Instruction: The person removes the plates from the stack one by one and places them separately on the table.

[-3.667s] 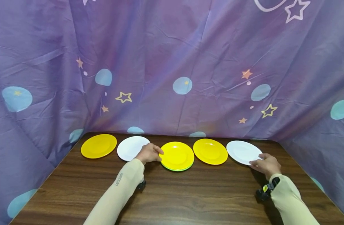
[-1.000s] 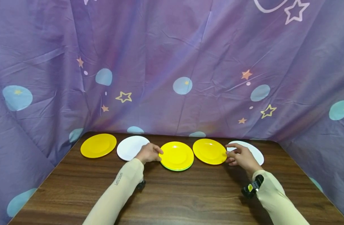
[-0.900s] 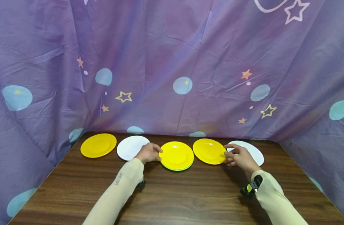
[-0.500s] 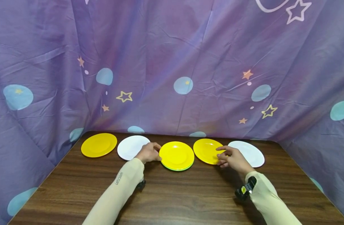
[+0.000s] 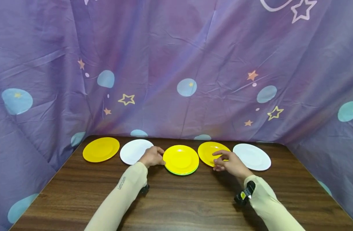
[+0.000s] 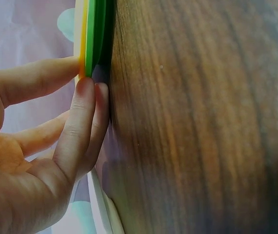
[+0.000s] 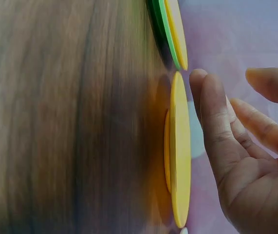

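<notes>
In the head view my left hand [image 5: 152, 156] is at the left rim of the middle stack, a bright yellow plate [image 5: 181, 159] on a green plate [image 5: 183, 174]. The left wrist view shows its fingers pinching this rim, one tip against the yellow edge and others at the green plate [image 6: 91, 53]. My right hand [image 5: 230, 164], fingers loosely bent and apart, hovers over the near right part of another yellow plate [image 5: 206, 154]. In the right wrist view, a gap shows between its fingers [image 7: 214, 107] and that yellow plate's face; it holds nothing.
A white plate [image 5: 251, 157] lies at the right end of the row. To the left are another white plate [image 5: 133, 152], partly behind my left hand, and a yellow plate [image 5: 101, 149]. All rest along the far side of the wooden table [image 5: 176, 205], before a purple curtain [image 5: 153, 64].
My right hand has left the right white plate's rim, passed the right yellow plate's right rim and moved further left over that plate. The left hand stays at the stack; the plates keep their places.
</notes>
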### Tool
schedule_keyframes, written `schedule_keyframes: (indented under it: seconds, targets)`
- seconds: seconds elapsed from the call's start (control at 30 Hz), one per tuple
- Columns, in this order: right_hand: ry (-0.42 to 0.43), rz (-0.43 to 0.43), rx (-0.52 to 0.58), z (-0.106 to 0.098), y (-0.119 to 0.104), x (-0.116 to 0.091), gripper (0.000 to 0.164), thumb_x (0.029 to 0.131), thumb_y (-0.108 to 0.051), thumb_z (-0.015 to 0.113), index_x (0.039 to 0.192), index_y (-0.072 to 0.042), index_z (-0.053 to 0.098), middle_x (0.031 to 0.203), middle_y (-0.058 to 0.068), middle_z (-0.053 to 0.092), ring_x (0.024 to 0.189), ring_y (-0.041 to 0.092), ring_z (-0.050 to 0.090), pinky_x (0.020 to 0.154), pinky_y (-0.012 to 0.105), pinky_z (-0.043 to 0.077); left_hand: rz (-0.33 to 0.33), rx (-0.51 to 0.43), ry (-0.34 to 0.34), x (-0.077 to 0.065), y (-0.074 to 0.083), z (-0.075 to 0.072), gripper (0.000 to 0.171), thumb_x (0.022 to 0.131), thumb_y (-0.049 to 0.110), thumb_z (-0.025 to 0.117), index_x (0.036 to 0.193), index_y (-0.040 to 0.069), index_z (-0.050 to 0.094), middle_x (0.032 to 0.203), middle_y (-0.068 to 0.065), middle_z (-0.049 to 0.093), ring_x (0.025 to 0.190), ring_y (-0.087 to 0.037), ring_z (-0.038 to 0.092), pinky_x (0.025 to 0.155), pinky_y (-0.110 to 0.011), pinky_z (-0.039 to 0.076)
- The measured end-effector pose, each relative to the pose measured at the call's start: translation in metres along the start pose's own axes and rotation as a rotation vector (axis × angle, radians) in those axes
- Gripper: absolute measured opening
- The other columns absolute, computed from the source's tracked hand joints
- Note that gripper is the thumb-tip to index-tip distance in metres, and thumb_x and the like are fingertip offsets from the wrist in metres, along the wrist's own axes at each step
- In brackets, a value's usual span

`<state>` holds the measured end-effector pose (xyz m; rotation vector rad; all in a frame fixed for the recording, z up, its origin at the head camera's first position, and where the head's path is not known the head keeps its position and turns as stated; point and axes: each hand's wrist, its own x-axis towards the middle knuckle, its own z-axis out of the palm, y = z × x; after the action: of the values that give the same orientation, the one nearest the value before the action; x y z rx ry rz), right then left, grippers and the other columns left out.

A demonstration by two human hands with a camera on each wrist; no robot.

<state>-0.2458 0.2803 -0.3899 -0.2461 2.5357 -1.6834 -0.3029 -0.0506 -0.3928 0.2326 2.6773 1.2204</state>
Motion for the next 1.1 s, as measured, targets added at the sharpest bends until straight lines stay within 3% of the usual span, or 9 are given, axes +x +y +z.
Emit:
schedule_keyframes:
  seconds: [0.4, 0.67, 1.1]
  targets:
    - [-0.067, 0.01, 0.014, 0.022, -0.008, 0.005, 0.042, 0.095, 0.001, 0.06, 0.132, 0.017, 0.048, 0.103, 0.032, 0.065, 0.082, 0.026, 0.074, 0.078, 0.038, 0.063, -0.006, 0.009, 0.014, -0.001, 0.001, -0.004, 0.045, 0.073, 0.004, 0.082, 0.115, -0.005, 0.068, 0.106, -0.016, 0.072, 0.093, -0.023, 0.065, 0.084, -0.031, 0.056]
    - [-0.06, 0.047, 0.028, 0.042, -0.01, 0.006, 0.04, 0.095, 0.003, 0.061, 0.131, 0.016, 0.049, 0.106, 0.029, 0.065, 0.089, 0.03, 0.075, 0.081, 0.037, 0.062, -0.016, -0.004, -0.005, -0.003, 0.0, -0.003, 0.041, 0.075, 0.004, 0.081, 0.113, -0.007, 0.068, 0.105, -0.017, 0.073, 0.094, -0.023, 0.065, 0.087, -0.033, 0.057]
    - [-0.075, 0.028, 0.043, 0.056, -0.005, 0.004, 0.035, 0.097, 0.005, 0.055, 0.128, 0.02, 0.049, 0.106, 0.03, 0.066, 0.09, 0.025, 0.074, 0.083, 0.034, 0.062, -0.01, -0.001, -0.002, -0.002, 0.0, -0.001, 0.038, 0.075, 0.004, 0.081, 0.11, -0.006, 0.069, 0.104, -0.016, 0.072, 0.093, -0.023, 0.064, 0.085, -0.033, 0.056]
